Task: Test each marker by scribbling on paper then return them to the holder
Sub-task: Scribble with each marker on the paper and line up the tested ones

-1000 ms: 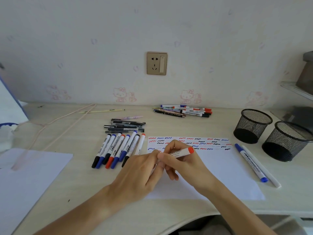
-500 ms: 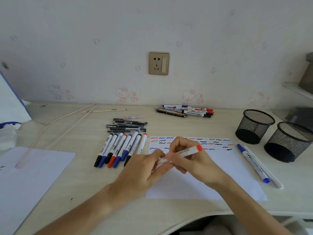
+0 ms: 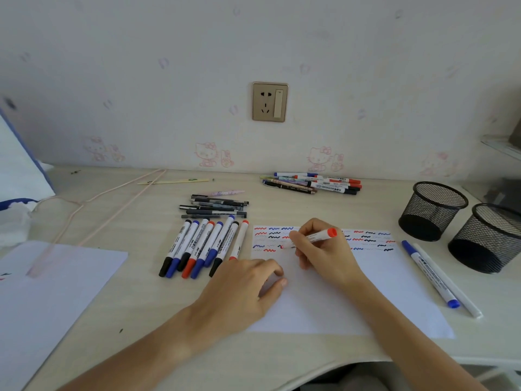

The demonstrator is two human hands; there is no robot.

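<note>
The worktop (image 3: 135,320) carries the paper (image 3: 366,292), laid square before the person for scribbling. Two empty mesh holders (image 3: 432,210) wait far right. The left hand (image 3: 248,289), fingers loosely curled, steadies the sheet's left edge. The right hand (image 3: 324,252) pinches the red marker (image 3: 315,237), tip down among the squiggles.

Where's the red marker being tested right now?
In the head view the red marker is held in the right hand, tip down on the scribbled paper, right of the row of markers and left of the mesh holders.
</note>
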